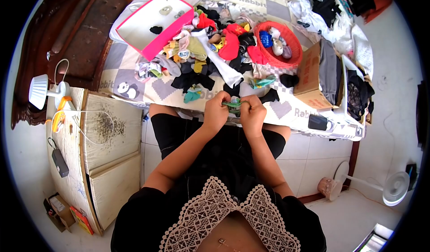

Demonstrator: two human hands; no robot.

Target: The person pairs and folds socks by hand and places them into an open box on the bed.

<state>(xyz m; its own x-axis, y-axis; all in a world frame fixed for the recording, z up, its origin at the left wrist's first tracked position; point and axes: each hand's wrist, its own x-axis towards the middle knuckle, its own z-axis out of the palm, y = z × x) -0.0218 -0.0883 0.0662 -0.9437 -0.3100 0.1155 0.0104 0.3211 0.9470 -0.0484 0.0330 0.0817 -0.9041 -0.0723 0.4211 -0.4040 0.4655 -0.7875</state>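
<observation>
My left hand (217, 112) and my right hand (252, 114) are close together at the bed's near edge. Between them they grip a small green cloth item (233, 104), likely a sock, with fingers pinched on its two sides. Just beyond lies a heap of socks and small clothes, with a long white sock (219, 61), a red piece (229, 45) and black pieces (192, 81). A teal sock (192, 94) rests left of my hands, and another teal piece (263, 81) lies beyond my right hand.
A pink-edged white box (168, 38) stands behind the heap at the left. To the right are a red basket (293, 57) holding socks, a cardboard box (308, 79) with dark cloth, and a phone-like black object (317, 122). A wooden cabinet (112, 135) stands left of the bed.
</observation>
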